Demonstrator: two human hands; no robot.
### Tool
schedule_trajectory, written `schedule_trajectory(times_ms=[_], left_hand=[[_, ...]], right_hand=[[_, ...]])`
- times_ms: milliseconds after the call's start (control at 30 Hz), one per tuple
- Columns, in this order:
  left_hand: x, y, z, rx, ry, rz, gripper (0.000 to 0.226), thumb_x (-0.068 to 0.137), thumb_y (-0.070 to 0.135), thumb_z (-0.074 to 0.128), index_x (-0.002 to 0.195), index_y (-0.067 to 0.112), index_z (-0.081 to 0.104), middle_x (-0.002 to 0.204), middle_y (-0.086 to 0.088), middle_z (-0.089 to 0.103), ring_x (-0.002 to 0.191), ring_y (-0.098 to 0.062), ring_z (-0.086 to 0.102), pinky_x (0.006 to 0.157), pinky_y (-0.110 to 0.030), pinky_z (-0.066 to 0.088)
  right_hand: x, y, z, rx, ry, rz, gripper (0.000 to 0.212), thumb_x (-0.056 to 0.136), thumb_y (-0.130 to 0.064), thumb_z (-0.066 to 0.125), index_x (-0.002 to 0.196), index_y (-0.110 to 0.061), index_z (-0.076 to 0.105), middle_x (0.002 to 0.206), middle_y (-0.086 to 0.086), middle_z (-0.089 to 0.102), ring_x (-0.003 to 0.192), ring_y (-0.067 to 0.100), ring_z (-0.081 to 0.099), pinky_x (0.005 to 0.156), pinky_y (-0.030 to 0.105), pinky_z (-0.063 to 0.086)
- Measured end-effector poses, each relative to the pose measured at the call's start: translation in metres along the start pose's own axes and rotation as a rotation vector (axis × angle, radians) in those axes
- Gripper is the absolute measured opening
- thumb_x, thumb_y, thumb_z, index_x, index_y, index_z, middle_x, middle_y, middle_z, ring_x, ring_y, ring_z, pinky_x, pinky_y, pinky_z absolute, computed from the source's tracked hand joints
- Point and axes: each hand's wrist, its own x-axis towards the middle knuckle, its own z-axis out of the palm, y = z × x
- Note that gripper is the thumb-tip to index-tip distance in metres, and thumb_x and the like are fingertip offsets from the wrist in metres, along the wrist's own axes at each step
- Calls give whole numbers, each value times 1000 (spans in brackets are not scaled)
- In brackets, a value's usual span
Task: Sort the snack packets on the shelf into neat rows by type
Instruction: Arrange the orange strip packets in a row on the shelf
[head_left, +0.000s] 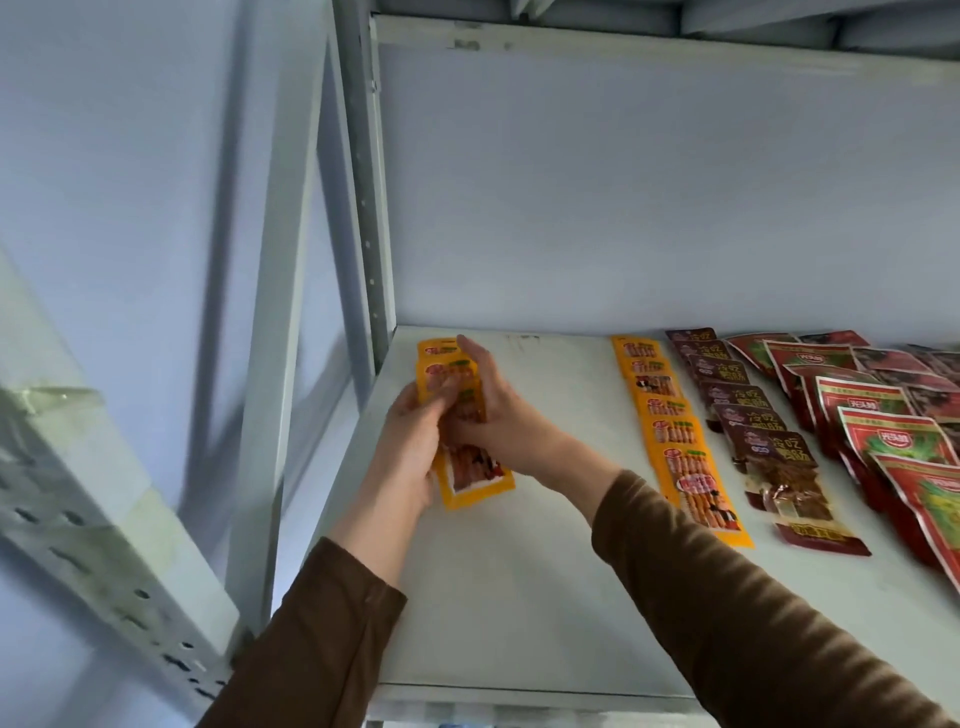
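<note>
A stack of overlapping yellow snack packets (475, 475) lies at the far left of the white shelf (519, 597). My left hand (410, 441) grips the stack's left edge. My right hand (498, 410) presses on it from the right, fingers stretched along the packets. To the right runs a row of yellow packets (680, 441), then a row of dark brown packets (769, 441), then rows of red packets (883, 431) that reach the frame's right edge.
A grey metal upright (369, 208) stands at the shelf's back left corner, with a perforated rail (93, 545) lower left. The shelf above (623, 36) overhangs. Bare shelf lies between the two yellow groups and near the front edge.
</note>
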Motion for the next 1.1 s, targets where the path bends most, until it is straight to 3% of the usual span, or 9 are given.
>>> schedule_trajectory(times_ms=[67,133,200,300,500,600,733,900,1100], left_hand=[[2,0,-7,-29,87,81,19,98,16,65,117,15,65,105,-12,77,88,-25,77,71,-44,63],[3,-1,-17,-27,169,148,16,100,12,62,113,22,62,100,-6,76,76,-16,77,58,-32,60],[2,-3,-25,-23,230,172,18,101,14,60,111,29,60,98,-3,75,75,-14,76,57,-30,59],[-1,-5,-33,-83,262,129,24,102,18,59,125,23,54,105,-7,73,86,-21,75,60,-33,61],[-4,0,-41,-256,239,-31,42,101,21,61,139,10,48,127,-20,67,113,-36,69,91,-55,58],[-7,2,-40,-252,184,-62,33,102,16,59,133,4,55,129,-23,65,112,-36,68,99,-57,53],[-11,-2,-25,-107,96,21,30,98,-3,53,126,5,61,119,-20,69,100,-30,70,90,-46,58],[-13,-11,10,113,-92,117,45,92,-8,63,130,16,57,107,-5,74,91,-19,73,71,-29,59],[-5,-27,52,295,-126,189,51,92,-4,67,129,23,44,109,0,71,90,-4,73,70,-22,57]], right_hand=[[3,0,-1,143,-126,56,95,88,-11,71,156,-35,11,139,-5,47,121,13,54,94,25,52],[18,-1,-10,223,19,114,79,92,-17,69,154,-28,22,130,-8,51,105,5,59,75,14,49],[42,3,-19,-78,272,191,61,94,-31,65,146,-20,36,130,3,55,112,19,59,83,26,47],[65,18,-8,-502,256,290,68,92,-48,59,143,-9,36,139,16,48,129,35,46,103,41,39],[88,28,17,-547,204,379,79,79,-44,78,135,-7,37,132,17,55,125,37,53,96,40,45],[90,30,8,-420,197,446,63,82,-26,75,130,-3,41,124,15,59,115,34,59,87,35,46],[71,33,-7,167,285,390,3,99,-15,54,103,-14,54,99,10,61,77,19,55,60,28,42],[29,23,-33,655,283,243,12,101,-12,49,100,-17,60,80,2,65,67,14,61,62,28,49],[-5,25,-65,828,347,215,32,104,-20,42,123,-2,61,104,15,63,93,27,62,75,36,51]])
